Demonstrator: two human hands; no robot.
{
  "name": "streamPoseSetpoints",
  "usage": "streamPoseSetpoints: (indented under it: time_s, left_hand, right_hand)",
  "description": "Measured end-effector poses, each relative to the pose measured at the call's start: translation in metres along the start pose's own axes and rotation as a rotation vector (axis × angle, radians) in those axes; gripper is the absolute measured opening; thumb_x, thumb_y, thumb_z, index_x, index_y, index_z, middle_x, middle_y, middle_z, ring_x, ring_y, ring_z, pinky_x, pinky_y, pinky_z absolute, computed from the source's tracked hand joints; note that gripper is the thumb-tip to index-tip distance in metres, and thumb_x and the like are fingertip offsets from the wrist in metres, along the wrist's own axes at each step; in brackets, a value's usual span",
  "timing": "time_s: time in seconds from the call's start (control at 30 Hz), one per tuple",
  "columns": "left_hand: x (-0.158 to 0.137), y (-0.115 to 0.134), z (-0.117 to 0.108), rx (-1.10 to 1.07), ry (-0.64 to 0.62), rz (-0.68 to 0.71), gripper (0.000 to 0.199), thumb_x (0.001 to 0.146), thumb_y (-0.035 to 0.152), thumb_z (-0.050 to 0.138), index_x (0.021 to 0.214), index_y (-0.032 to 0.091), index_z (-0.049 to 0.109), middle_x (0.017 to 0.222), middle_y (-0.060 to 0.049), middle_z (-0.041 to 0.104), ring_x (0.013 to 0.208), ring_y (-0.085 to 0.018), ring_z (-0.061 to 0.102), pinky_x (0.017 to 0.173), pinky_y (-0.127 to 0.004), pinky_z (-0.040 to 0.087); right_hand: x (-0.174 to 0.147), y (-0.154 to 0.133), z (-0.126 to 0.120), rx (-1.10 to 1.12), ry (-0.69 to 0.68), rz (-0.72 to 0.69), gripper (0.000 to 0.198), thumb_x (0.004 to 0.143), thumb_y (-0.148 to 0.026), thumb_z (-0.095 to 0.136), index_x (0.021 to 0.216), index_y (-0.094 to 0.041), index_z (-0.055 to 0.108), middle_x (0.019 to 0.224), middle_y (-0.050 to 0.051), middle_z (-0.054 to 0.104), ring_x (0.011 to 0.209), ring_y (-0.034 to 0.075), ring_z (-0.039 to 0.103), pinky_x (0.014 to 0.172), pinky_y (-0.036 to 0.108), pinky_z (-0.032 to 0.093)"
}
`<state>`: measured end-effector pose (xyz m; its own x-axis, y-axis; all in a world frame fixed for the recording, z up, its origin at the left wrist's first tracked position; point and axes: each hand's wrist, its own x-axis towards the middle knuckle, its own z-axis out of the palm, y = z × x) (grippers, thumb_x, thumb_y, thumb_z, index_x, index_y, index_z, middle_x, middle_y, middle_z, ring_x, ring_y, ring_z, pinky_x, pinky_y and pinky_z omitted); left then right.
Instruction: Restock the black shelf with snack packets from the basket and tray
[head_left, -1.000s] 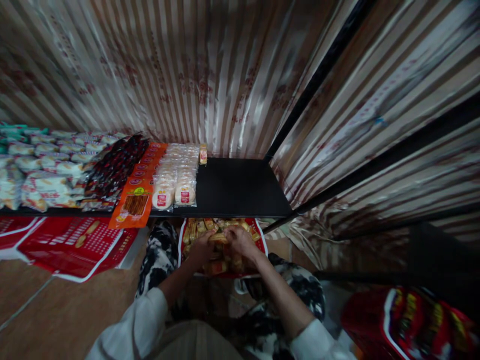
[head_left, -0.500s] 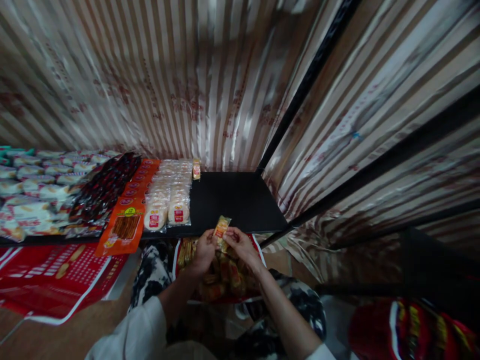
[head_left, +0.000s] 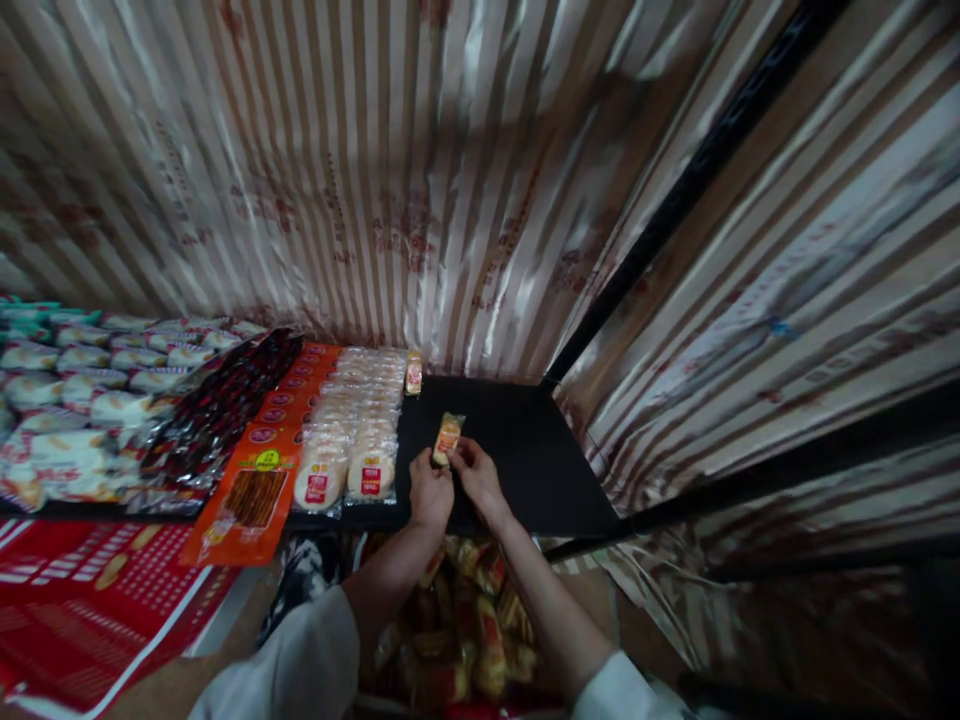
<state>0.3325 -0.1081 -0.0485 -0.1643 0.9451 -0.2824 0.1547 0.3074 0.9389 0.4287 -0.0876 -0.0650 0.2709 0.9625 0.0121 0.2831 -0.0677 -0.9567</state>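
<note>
A small yellow snack packet (head_left: 448, 437) with an orange-red label is held upright above the black shelf (head_left: 517, 440). My left hand (head_left: 431, 492) grips its lower left side, fingers closed. From the right, my right hand (head_left: 478, 482) pinches its lower edge. A similar yellow packet (head_left: 414, 371) stands at the back of the shelf, beside the rows of round rice crackers (head_left: 370, 474) in clear wrappers. Below my forearms lies a bag of loose yellow snack packets (head_left: 487, 640), partly hidden by my arms.
Orange snack packs (head_left: 259, 490), dark shiny packets (head_left: 225, 400) and white wrapped snacks (head_left: 67, 460) line the shelf's left part. A red printed bag (head_left: 97, 600) hangs below. A black metal post (head_left: 637, 270) rises at the right; striped sheeting (head_left: 360, 180) forms the back.
Both hands have moved forward with the yellow packet, from above the bag to over the black shelf. The view has shifted, and more of the bag's packets show beneath my arms.
</note>
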Motion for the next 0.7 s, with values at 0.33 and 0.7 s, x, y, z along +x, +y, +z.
streamPoseSetpoints:
  time_s: [0.33,0.7]
  left_hand:
    - [0.057,0.030,0.016,-0.047,0.104,0.002,0.043,0.085,0.023,0.047,0.127,0.018,0.048,0.140,-0.010,0.046,0.131,-0.020,0.040,0.109,-0.030,0.029]
    - [0.107,0.052,0.016,-0.147,0.093,0.003,0.044,0.092,0.027,0.037,0.133,0.012,0.044,0.139,-0.013,0.046,0.127,-0.021,0.044,0.107,-0.032,0.033]
  right_hand:
    - [0.081,-0.012,0.037,-0.145,0.001,-0.020,0.025,0.075,-0.033,0.055,0.098,-0.024,0.064,0.085,0.000,0.068,0.080,0.016,0.063,0.080,0.031,0.049]
    - [0.123,-0.011,0.061,-0.211,-0.063,-0.132,0.031,0.077,-0.029,0.054,0.105,-0.023,0.064,0.105,0.003,0.067,0.094,0.018,0.061,0.088,0.032,0.046]
